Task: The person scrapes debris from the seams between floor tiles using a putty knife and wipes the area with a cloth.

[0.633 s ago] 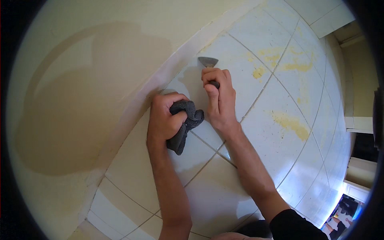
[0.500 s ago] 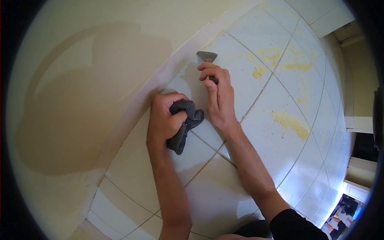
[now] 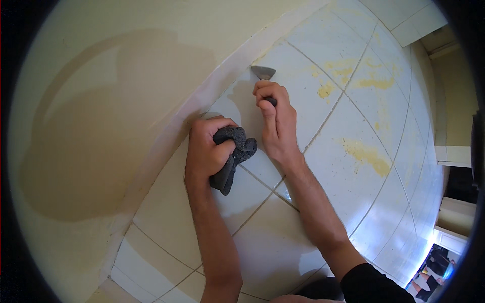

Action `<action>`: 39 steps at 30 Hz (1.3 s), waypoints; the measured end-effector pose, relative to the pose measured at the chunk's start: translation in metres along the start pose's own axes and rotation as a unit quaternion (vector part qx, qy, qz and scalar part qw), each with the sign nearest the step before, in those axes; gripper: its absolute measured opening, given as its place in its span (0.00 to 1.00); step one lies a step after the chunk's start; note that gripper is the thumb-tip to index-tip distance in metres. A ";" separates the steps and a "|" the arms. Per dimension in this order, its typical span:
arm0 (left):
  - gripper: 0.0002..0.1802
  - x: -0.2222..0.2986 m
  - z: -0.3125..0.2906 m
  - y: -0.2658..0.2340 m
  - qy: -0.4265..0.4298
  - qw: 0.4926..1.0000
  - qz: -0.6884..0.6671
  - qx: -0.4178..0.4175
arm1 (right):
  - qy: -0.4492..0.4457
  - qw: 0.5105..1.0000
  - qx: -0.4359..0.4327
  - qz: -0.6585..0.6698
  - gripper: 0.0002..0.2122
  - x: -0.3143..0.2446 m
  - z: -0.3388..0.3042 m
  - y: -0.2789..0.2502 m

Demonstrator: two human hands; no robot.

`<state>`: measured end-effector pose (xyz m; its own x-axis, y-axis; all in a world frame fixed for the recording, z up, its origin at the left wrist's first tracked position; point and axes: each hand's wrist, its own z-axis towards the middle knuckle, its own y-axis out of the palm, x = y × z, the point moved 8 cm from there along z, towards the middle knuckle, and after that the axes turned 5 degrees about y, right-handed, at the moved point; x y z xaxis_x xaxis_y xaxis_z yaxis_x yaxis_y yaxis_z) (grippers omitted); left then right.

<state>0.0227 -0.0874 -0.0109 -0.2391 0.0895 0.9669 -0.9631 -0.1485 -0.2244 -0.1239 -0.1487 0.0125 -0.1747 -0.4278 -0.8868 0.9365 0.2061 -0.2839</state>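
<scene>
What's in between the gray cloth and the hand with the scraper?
Just a narrow strip of white tile. The head view shows it between the gray cloth and the right hand, which holds the scraper.

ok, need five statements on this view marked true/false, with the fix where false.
1. The left hand grips a bunched, dark grey fabric cloth. True.

2. The right hand holds a long-bristled paintbrush. False: the right hand holds a scraper with a flared grey metal blade.

3. Yellow, irregular patches mark the white tiled floor. True.

4. The cloth is wrapped around the blade. False: they are apart, and the blade is uncovered.

5. Long sleeves cover both forearms. False: both forearms are bare; a black fabric sleeve shows higher on the right arm.
</scene>
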 end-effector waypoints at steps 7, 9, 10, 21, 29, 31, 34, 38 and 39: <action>0.13 0.000 0.000 0.000 -0.010 1.000 0.002 -0.020 | -0.014 1.000 -0.021 -0.005 0.12 0.000 -0.004 -0.003; 0.13 0.000 0.000 0.000 -0.001 1.000 0.001 -0.017 | -0.017 1.000 -0.006 0.001 0.12 -0.001 0.001 0.000; 0.13 0.001 0.000 -0.001 -0.001 1.000 0.001 -0.017 | -0.020 1.000 0.008 0.007 0.12 -0.001 0.003 0.000; 0.14 -0.001 0.000 -0.001 0.004 1.000 -0.006 -0.004 | -0.176 0.961 0.214 0.027 0.19 -0.015 -0.023 -0.039; 0.14 -0.001 -0.001 -0.002 0.023 1.000 0.003 0.017 | -0.148 0.951 0.261 0.074 0.08 -0.017 -0.042 -0.054; 0.14 0.001 -0.001 -0.002 0.040 0.999 0.001 0.020 | -0.151 0.928 0.325 0.104 0.08 -0.018 -0.047 -0.069; 0.14 0.001 -0.002 -0.003 0.059 0.998 0.006 0.026 | -0.155 0.928 0.332 0.060 0.08 -0.015 -0.046 -0.073; 0.14 0.003 -0.001 -0.004 0.078 0.996 0.003 0.042 | -0.131 0.938 0.319 0.046 0.08 -0.015 -0.043 -0.074; 0.14 0.005 -0.001 -0.004 0.088 0.995 0.008 0.046 | -0.129 0.938 0.319 0.046 0.08 -0.015 -0.043 -0.074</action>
<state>0.0253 -0.0856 -0.0049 -0.2807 0.2563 0.9249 -0.9452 -0.2411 -0.2201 -0.2037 -0.1197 0.0314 -0.0810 -0.6501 -0.7555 0.9497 -0.2804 0.1395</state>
